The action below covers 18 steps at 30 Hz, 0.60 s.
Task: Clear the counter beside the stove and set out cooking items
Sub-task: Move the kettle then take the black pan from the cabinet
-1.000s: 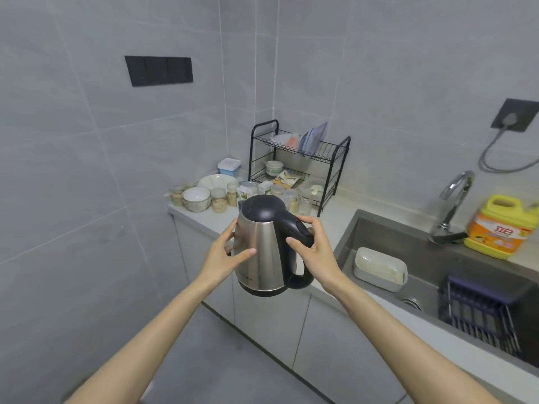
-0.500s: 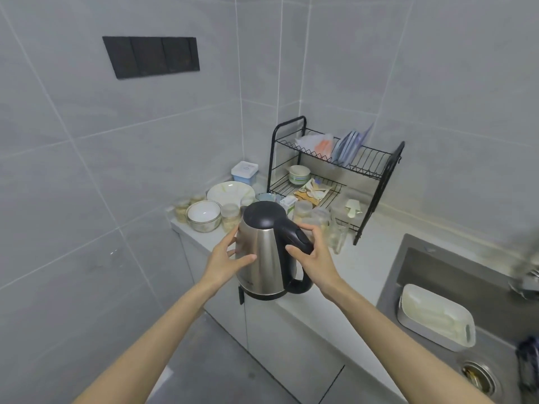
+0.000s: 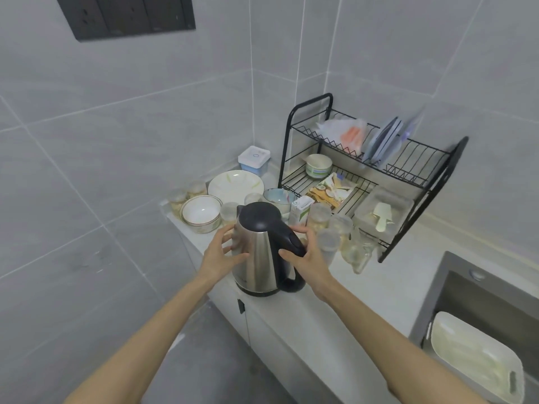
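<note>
Kettle on counter between left hand and right hand
</note>
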Each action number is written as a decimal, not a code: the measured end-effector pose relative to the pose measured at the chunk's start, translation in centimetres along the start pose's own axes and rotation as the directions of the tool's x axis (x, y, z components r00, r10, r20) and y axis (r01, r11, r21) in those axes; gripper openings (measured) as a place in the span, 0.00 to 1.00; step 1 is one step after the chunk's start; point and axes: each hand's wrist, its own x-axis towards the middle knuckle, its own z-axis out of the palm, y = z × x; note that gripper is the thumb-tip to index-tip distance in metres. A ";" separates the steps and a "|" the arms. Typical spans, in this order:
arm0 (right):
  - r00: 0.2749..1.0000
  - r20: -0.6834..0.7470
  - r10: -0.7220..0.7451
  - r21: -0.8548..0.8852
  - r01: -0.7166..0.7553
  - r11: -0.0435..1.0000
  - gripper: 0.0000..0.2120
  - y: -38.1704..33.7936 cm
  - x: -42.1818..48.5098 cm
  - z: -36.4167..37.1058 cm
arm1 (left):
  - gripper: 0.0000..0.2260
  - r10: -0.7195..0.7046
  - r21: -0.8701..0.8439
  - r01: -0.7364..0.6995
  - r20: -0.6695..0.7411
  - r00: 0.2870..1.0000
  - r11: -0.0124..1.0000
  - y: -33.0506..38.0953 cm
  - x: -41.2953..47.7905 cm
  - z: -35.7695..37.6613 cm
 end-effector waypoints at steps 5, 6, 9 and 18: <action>0.998 0.043 0.047 0.016 -0.047 0.999 0.24 0.7 1.3 0.2 | 0.35 0.016 0.007 -0.016 -0.012 1.000 1.000 -0.2 0.9 0.3; 0.997 0.054 0.054 0.014 -0.055 0.998 0.24 0.8 1.5 0.3 | 0.35 0.013 0.005 -0.013 -0.015 1.000 1.000 -0.3 1.0 0.4; 0.994 0.079 0.070 0.013 -0.071 0.997 0.24 0.9 1.6 0.3 | 0.36 0.002 0.002 -0.002 -0.017 1.000 1.000 -0.2 0.9 0.6; 0.999 0.005 0.037 -0.046 -0.037 0.998 0.20 0.5 0.2 -0.2 | 0.26 -0.047 -0.032 0.046 -0.010 0.999 0.998 -0.2 -0.4 -0.1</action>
